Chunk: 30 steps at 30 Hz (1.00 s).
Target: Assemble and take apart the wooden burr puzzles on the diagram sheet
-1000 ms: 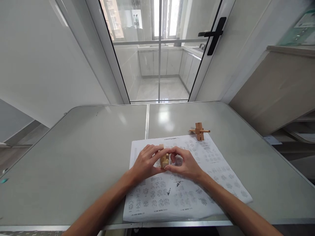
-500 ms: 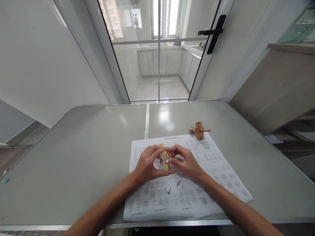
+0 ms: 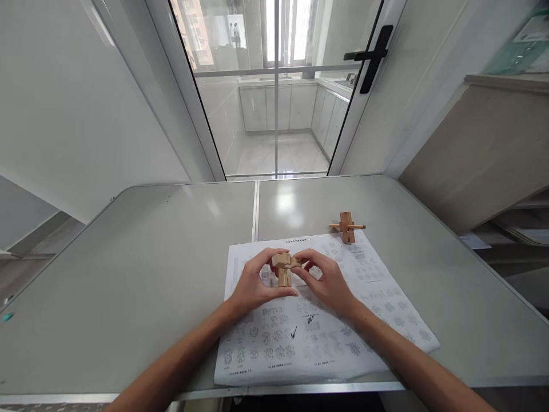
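Light wooden interlocking puzzle pieces (image 3: 283, 277) are joined together above a printed sheet. My left hand (image 3: 256, 280) grips them from the left, fingers at the top and far side, thumb below. From the right, my right hand (image 3: 322, 277) pinches the end of a piece that sticks out sideways. Where the pieces meet inside is partly hidden by fingers. Beneath both hands lies the white paper sheet (image 3: 291, 343), printed with rows of small line drawings.
Another wooden puzzle, cross-shaped (image 3: 347, 227), rests at the sheet's top right corner. The grey table (image 3: 128, 286) has a metal seam and edge. Beyond it stands a glass door with a black handle (image 3: 372, 57); a wooden shelf unit (image 3: 480, 131) is at the right.
The held wooden pieces have been turned, so one now points sideways toward my right hand. My left fingers have shifted slightly upward. The cross-shaped puzzle stays put.
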Each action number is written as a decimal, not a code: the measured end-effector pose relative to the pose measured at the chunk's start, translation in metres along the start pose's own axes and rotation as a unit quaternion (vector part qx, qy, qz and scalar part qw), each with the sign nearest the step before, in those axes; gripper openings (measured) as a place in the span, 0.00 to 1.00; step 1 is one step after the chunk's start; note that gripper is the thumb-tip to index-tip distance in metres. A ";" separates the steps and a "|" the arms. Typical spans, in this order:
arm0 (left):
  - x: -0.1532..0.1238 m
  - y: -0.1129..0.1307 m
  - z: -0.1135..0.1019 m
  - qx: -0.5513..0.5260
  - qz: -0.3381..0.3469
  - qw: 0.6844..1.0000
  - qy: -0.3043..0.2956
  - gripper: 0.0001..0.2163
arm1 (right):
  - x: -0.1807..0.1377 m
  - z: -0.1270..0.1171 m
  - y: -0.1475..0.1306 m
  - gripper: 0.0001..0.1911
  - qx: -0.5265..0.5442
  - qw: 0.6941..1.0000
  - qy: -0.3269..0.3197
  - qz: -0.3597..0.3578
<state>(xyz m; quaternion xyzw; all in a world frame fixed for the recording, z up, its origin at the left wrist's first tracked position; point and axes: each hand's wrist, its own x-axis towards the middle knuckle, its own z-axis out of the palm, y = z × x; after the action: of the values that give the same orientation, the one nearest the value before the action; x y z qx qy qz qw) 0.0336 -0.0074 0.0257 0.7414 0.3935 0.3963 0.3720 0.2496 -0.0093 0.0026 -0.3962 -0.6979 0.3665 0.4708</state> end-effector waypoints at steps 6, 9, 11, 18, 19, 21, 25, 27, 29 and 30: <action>0.001 -0.003 -0.004 0.007 -0.013 1.000 -0.026 0.34 | 0.000 0.000 -0.001 0.09 -0.019 0.999 0.029 -0.020; 0.001 -0.004 -0.004 -0.009 -0.028 0.999 -0.034 0.34 | 0.001 -0.001 -0.002 0.09 -0.013 0.999 0.032 -0.018; 0.001 -0.005 -0.004 -0.029 -0.036 0.998 -0.039 0.34 | 0.001 -0.002 -0.002 0.10 -0.007 0.999 0.034 -0.013; 0.001 -0.012 -0.005 -0.103 -0.054 0.991 -0.073 0.38 | 0.001 -0.004 -0.004 0.12 0.013 0.999 0.030 0.012; 0.001 -0.012 -0.005 -0.107 -0.053 0.990 -0.075 0.38 | 0.001 -0.004 -0.004 0.13 0.016 0.999 0.030 0.013; 0.001 -0.012 -0.005 -0.101 -0.050 0.991 -0.075 0.37 | 0.001 -0.004 -0.004 0.13 0.019 0.999 0.029 0.016; 0.001 -0.011 -0.005 -0.075 -0.048 0.994 -0.067 0.35 | 0.001 -0.005 -0.002 0.14 0.022 0.999 0.027 0.027; 0.000 -0.011 -0.005 -0.075 -0.054 0.993 -0.071 0.36 | 0.001 -0.006 -0.002 0.15 0.035 0.998 0.021 0.040; 0.000 -0.012 -0.005 -0.082 -0.059 0.992 -0.078 0.37 | 0.001 -0.007 -0.002 0.16 0.061 0.996 0.007 0.059; -0.001 -0.013 -0.005 -0.085 -0.059 0.991 -0.081 0.37 | 0.001 -0.007 -0.003 0.17 0.077 0.995 -0.004 0.068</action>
<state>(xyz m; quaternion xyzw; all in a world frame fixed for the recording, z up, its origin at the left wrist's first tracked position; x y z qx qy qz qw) 0.0250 -0.0015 0.0162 0.7123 0.3703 0.3438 0.4872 0.2556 -0.0083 0.0078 -0.4035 -0.6413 0.4518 0.4710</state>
